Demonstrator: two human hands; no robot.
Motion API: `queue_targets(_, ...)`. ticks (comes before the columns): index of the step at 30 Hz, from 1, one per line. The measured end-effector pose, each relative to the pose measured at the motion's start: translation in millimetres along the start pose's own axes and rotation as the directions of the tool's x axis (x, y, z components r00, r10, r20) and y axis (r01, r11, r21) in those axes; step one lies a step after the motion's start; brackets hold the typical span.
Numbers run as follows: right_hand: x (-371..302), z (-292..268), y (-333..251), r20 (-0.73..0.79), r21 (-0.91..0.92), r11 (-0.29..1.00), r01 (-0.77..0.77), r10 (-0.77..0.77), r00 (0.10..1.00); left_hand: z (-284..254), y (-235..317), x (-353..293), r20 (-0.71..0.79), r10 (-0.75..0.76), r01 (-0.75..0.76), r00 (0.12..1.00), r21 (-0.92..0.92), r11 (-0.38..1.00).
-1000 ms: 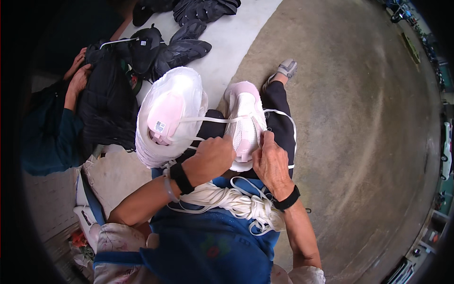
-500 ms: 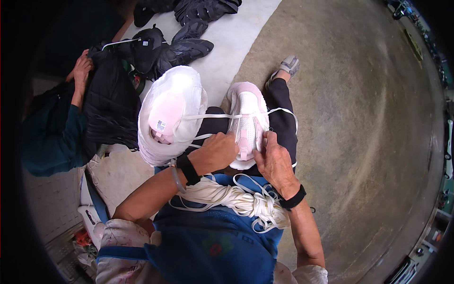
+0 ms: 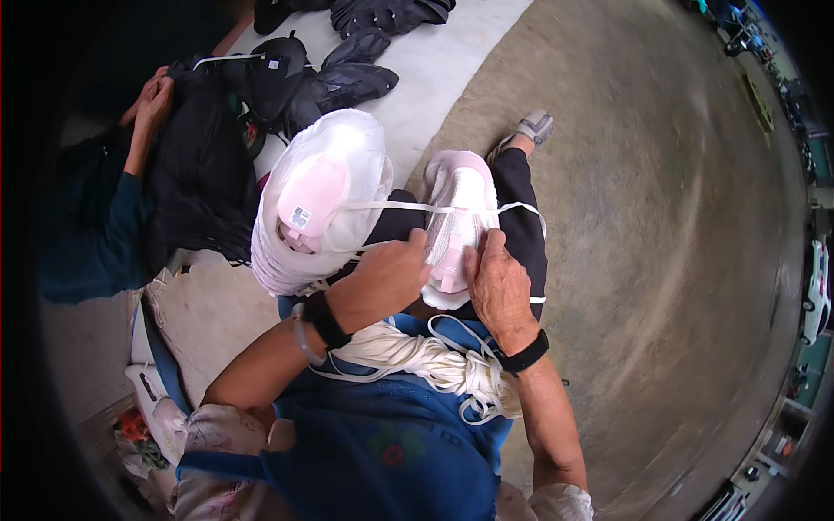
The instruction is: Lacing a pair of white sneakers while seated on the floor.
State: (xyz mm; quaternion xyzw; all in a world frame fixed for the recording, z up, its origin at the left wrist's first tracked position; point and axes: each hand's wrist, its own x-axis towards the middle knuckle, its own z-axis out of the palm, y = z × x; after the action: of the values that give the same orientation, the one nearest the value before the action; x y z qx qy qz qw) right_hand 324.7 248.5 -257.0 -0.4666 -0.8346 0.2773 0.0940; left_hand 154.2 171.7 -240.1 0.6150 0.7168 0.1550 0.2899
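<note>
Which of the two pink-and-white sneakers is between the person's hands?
The sneaker on the right, between the left hand and the right hand; the other sneaker lies farther left, showing a white label.

The person's left forearm (image 3: 261,369) slants inward from a bent elbow (image 3: 224,395), the left hand (image 3: 393,271) back upward, its fingers mostly hidden. The right forearm (image 3: 554,417) rises steeply to the right hand (image 3: 502,282), index finger (image 3: 494,245) forward, thumb (image 3: 472,262) beside it.
</note>
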Motion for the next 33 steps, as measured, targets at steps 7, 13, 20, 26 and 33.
queue_targets(7, -12.1, 7.9, 1.0, 0.005, 0.098, 0.995, 0.011, -0.012, 1.000, 24.3, -0.4, 14.8, 0.087, 0.000, -0.005, 0.996, 0.059, 0.998)
queue_targets(13, -10.7, 4.7, 9.8, 0.040, 0.121, 0.993, 0.011, -0.016, 0.999, -3.9, -4.9, 5.4, 0.018, 0.043, -0.043, 0.999, -0.001, 0.999)
queue_targets(20, -9.9, -31.1, 16.6, 0.029, 0.501, 0.864, -0.037, 0.026, 0.999, -83.6, -7.6, -16.3, -0.192, 0.057, -0.066, 0.980, -0.039, 0.997)
queue_targets(26, 0.4, -65.0, 0.2, 0.077, 0.711, 0.694, -0.118, 0.090, 0.993, -78.0, -6.7, -22.8, 0.129, -0.270, 0.280, 0.954, -0.700, 0.657)
queue_targets(33, 10.8, -46.1, 1.8, 0.001, 0.431, 0.890, 0.145, -0.162, 0.987, -38.7, -16.6, 3.1, 0.248, -0.099, 0.241, 0.964, -0.646, 0.725)
